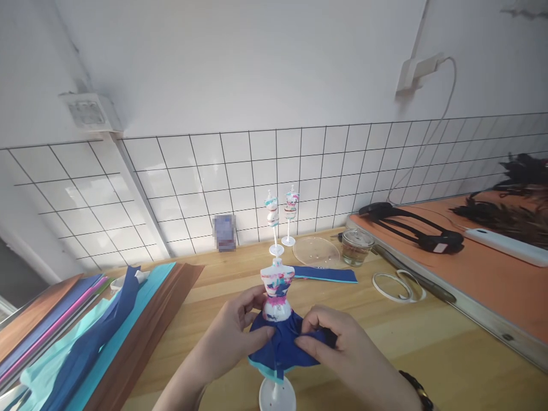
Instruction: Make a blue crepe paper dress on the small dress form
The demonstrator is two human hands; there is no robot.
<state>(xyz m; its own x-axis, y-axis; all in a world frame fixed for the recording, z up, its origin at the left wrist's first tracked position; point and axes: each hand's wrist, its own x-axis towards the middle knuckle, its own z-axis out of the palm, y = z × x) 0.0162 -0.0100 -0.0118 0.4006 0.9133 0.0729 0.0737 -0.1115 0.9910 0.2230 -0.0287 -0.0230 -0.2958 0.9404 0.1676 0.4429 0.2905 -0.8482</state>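
Note:
A small white mannequin torso point(277, 288) with pink and blue paint marks stands on a thin pole with a round white base point(277, 395) near the table's front edge. A dark blue paper skirt point(280, 348) with a light blue hem wraps its waist. My left hand point(231, 331) pinches the skirt at the left side of the waist. My right hand point(342, 348) presses the skirt's folds on the right. Both hands touch the paper.
Two smaller mannequins point(280, 220) stand by the tiled wall. A blue paper strip point(327, 274), clear lid point(315, 252), glass jar point(356, 246), tape rings point(396, 285) and scissors lie behind. Coloured paper sheets point(85, 337) are stacked left; an orange board point(483, 274) lies right.

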